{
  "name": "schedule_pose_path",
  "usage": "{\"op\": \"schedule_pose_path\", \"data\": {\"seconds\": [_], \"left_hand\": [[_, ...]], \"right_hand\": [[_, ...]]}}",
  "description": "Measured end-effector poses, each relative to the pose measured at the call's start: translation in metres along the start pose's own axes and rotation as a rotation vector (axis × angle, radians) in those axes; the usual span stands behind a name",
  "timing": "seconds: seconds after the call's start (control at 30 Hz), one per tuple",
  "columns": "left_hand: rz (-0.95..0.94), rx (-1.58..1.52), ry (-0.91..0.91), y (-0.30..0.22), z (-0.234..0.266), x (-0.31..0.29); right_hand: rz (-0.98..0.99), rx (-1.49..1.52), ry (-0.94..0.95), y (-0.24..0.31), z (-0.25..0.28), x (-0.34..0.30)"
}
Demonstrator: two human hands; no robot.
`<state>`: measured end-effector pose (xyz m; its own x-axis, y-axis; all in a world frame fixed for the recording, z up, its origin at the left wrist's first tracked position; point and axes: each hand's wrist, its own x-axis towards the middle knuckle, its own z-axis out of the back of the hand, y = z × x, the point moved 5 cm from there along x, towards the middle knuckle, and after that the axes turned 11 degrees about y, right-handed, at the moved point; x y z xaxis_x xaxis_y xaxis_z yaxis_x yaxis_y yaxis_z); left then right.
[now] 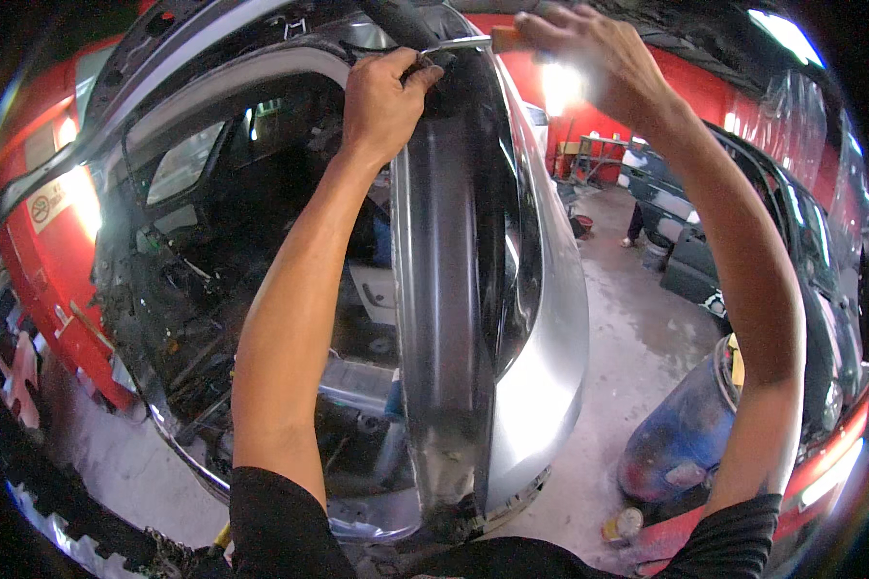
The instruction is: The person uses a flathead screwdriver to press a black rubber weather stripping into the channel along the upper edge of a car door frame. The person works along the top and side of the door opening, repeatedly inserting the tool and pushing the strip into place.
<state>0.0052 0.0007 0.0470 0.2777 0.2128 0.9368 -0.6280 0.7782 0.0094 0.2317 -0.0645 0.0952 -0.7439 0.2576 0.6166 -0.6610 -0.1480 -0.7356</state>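
Observation:
High on the frame of a stripped car body [444,241], my left hand [386,101] is closed, thumb and fingers pinched at the upper corner of the opening. What lies in that pinch is dark and I cannot make it out. My right hand [589,58], smeared by motion, is raised to the right of the corner. It grips a tool with a slim metal shaft [463,43] and an orange-brown handle [508,39]. The shaft points left toward my left fingers. Below both hands runs the dark pillar, bordered on the right by a silver outer panel [541,386].
A blue drum [671,434] stands on the floor at right, with a small can [624,524] near it. Behind it is a dark car with an open door [695,261]. The car's gutted interior [261,318] opens at left. Red walls surround the shop.

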Motion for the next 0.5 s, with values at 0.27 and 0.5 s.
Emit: {"op": "schedule_pose_path", "data": {"seconds": [0.27,0.5], "left_hand": [[-0.087,0.036,-0.008,-0.009,-0.001,-0.001],[-0.122,-0.035,0.040,-0.005,-0.004,0.004]], "right_hand": [[-0.181,0.217,0.181,0.064,0.018,-0.037],[-0.248,0.344,0.237,0.097,0.036,-0.036]]}}
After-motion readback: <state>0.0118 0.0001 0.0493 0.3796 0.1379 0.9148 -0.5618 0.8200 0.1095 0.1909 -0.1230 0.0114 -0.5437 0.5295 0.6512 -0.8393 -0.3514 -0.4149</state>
